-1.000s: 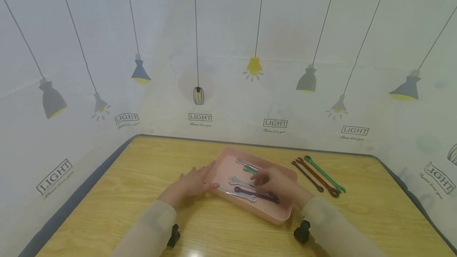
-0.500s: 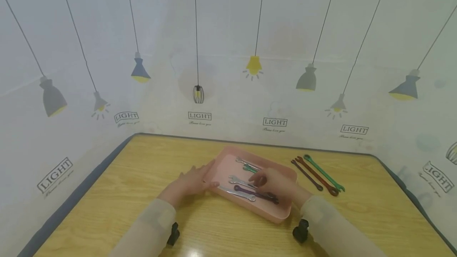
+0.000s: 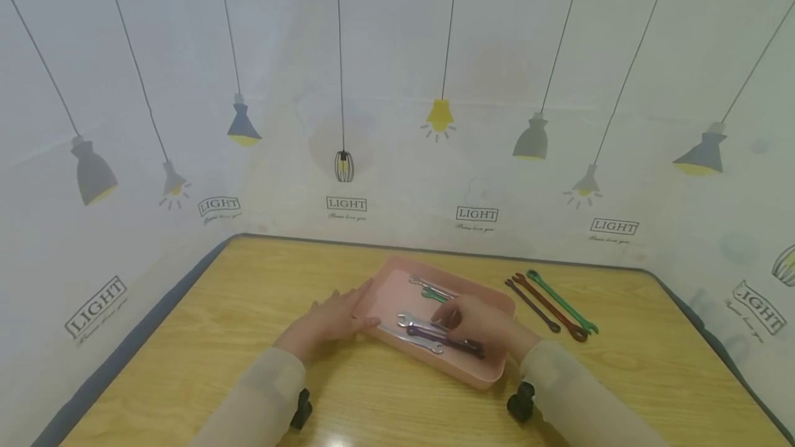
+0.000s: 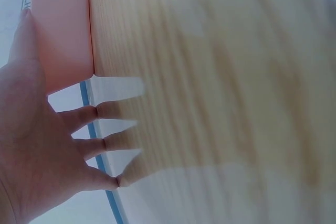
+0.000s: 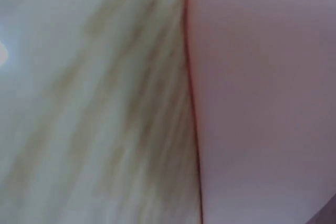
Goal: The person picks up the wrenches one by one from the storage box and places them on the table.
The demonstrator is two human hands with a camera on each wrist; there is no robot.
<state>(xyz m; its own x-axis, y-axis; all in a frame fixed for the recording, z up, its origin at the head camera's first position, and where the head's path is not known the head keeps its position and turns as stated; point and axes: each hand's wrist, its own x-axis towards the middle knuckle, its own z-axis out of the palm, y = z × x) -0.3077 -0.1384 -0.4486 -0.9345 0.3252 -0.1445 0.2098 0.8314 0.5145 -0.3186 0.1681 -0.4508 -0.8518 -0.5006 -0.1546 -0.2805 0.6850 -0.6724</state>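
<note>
In the head view, a pink tray [image 3: 388, 281] holds several combination wrenches. My left hand [image 3: 335, 316] lies at the tray's left end, thumb over the rim. In the left wrist view its fingers [image 4: 79, 119] are spread, tips down on the table. My right hand [image 3: 475, 319] reaches into the tray with curled fingers on a silver wrench [image 3: 406, 321], whose far end the hand hides. Close beside that wrench lies a purple wrench [image 3: 428, 334], with another silver wrench [image 3: 422, 342] nearer the front wall. Toward the back are a green wrench [image 3: 433, 294] and a thin silver wrench [image 3: 422, 283].
Right of the tray, a dark purple wrench [image 3: 534, 307], a red-brown wrench [image 3: 553, 309] and a green wrench [image 3: 562, 301] lie side by side on the wooden table [image 3: 261, 281]. Lamp-printed fabric walls [image 3: 397, 178] enclose the table's back and sides.
The silver wrench under my right hand has shifted toward the front, up against the purple wrench. My left hand stays in place at the tray's end.
</note>
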